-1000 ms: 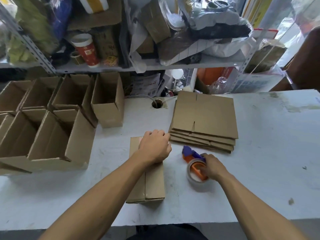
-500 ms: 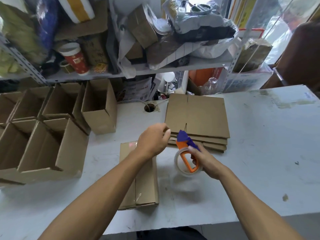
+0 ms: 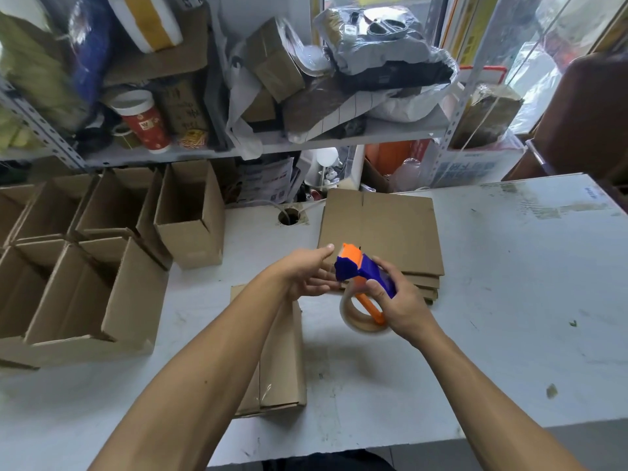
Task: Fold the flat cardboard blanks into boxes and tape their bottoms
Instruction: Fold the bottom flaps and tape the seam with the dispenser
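My right hand (image 3: 397,300) grips an orange and blue tape dispenser (image 3: 356,266) with a roll of clear tape (image 3: 360,316), held above the white table (image 3: 509,300). My left hand (image 3: 306,273) reaches to the dispenser's front end, fingers extended beside it; whether it pinches the tape end is unclear. Below my arms a folded cardboard box (image 3: 282,362) lies flat side up with clear tape along its seam. A stack of flat cardboard blanks (image 3: 384,229) lies just behind the hands.
Several folded open boxes (image 3: 85,266) stand in rows at the left of the table. A cable hole (image 3: 289,217) sits in the table behind the hands. A cluttered metal shelf (image 3: 272,147) runs along the back.
My right hand has lifted the tape dispenser off the table and raised it. My left hand has come off the folded box and moved to the dispenser's front.
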